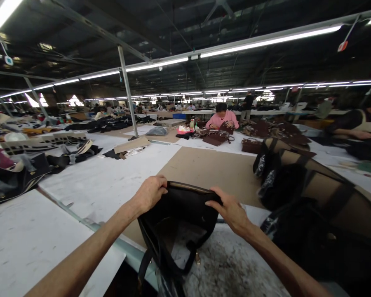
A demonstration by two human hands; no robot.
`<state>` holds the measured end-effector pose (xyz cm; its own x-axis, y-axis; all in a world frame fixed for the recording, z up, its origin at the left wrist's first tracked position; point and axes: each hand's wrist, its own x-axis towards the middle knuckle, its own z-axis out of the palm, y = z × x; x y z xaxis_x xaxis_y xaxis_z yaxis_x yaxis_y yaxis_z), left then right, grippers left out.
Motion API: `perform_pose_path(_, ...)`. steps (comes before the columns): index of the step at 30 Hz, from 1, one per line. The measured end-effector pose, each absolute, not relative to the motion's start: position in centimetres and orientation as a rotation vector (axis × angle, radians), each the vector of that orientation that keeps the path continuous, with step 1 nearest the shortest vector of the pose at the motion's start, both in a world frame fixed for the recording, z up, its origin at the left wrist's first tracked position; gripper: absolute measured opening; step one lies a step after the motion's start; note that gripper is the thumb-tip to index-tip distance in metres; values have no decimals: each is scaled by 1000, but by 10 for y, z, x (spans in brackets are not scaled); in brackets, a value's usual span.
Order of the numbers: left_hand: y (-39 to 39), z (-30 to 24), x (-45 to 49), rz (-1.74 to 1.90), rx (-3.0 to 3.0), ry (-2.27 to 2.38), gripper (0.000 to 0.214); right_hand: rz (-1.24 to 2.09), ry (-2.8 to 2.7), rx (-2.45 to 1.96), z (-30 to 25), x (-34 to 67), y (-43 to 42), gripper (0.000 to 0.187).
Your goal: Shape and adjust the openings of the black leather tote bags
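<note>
A black handbag (185,206) hangs between my two hands, its mouth spread toward me and its dark inside showing. My left hand (151,192) pinches the far rim at the bag's left corner. At the right corner, my right hand (230,208) grips the same rim between thumb and fingers. The black handle (190,258) droops on the near side, with a small gold-coloured metal fitting (198,258) beside it. Below, the bag's lower part is partly out of view.
A row of black and tan bags (315,185) stands close on the right. Brown cardboard (200,165) lies on the white table (111,177) ahead. Black and cream bag pieces (27,169) fill the left. Across the table a person in pink (222,119) handles brown pieces; a metal post (128,90) rises nearby.
</note>
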<state>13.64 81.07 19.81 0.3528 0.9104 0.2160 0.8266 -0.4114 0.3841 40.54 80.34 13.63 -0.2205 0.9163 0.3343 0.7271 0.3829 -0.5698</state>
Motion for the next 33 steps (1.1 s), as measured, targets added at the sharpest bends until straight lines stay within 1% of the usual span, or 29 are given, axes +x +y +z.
perform_pose_path(3,806,200,135,626,2336,1526,12,400,-2012,-1339,136,408,809,20)
perform_pose_path(7,805,201,135,641,2287,1609,9,322,-2010,-1405,136,406,812,23)
perform_pose_path(12,808,201,135,652,2304,1606,8,71,-2058,-1228,134,399,813,31)
perform_pose_path(15,808,200,136,644,2312,1624,7,-38,-2077,-1175,136,396,815,24)
perform_pose_path(18,807,200,136,638,2299,1632,7,84,-2021,-1170,140,393,819,17)
perform_pose_path(21,807,202,137,660,2274,1621,5,244,-1959,-1174,143,391,821,16)
perform_pose_path(26,810,200,136,721,2217,1625,5,283,-1952,-1155,141,393,824,16)
perform_pose_path(29,811,198,136,730,2186,1659,4,111,-2009,-1185,140,392,825,17)
perform_pose_path(33,811,198,138,737,2177,1686,4,-421,-2135,-1258,145,386,822,21)
